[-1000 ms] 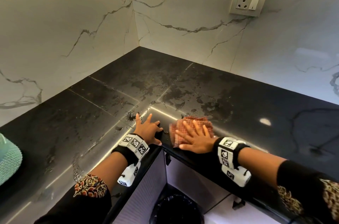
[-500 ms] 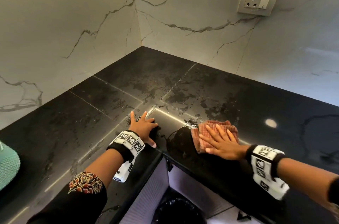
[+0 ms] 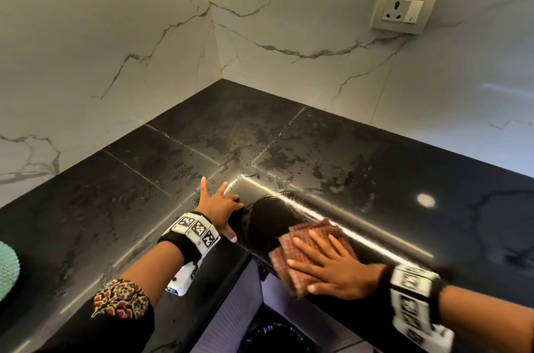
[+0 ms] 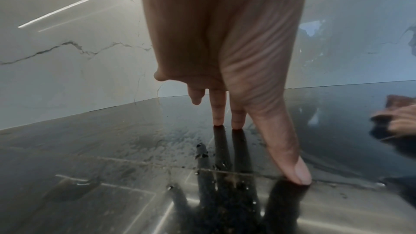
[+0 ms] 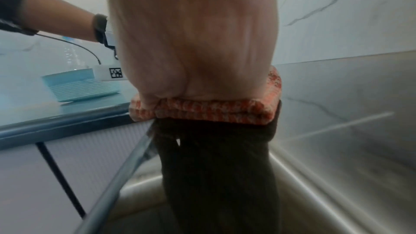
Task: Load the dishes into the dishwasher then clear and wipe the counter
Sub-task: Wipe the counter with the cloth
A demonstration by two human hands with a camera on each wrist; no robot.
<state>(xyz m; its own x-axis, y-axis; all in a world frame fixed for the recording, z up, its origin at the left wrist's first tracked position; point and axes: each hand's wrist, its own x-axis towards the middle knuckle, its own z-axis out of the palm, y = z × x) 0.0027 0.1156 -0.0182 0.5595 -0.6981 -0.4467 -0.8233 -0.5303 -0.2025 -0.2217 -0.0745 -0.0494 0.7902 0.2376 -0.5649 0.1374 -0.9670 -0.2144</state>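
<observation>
A folded red-and-white checked cloth (image 3: pixel 312 240) lies on the rounded front edge of the black stone counter (image 3: pixel 260 136), which carries wet streaks. My right hand (image 3: pixel 326 260) lies flat on the cloth with straight fingers and presses it down; in the right wrist view the cloth (image 5: pixel 207 111) bulges out under the palm. My left hand (image 3: pixel 219 205) rests on the counter at its inner corner with fingers spread. In the left wrist view its fingertips (image 4: pixel 299 177) touch the wet surface, and it holds nothing.
White marble-look walls meet behind the counter, with a socket and switch plate (image 3: pixel 404 10) on the right wall. A teal ribbed dish (image 3: pixel 7 269) sits at the counter's far left edge, also seen as a teal bowl (image 5: pixel 83 84). A black-lined bin (image 3: pixel 277 338) stands below the counter.
My right hand has slid the cloth along the counter edge, first rightward away from the corner, then down toward the front rim. The left hand has stayed at the corner.
</observation>
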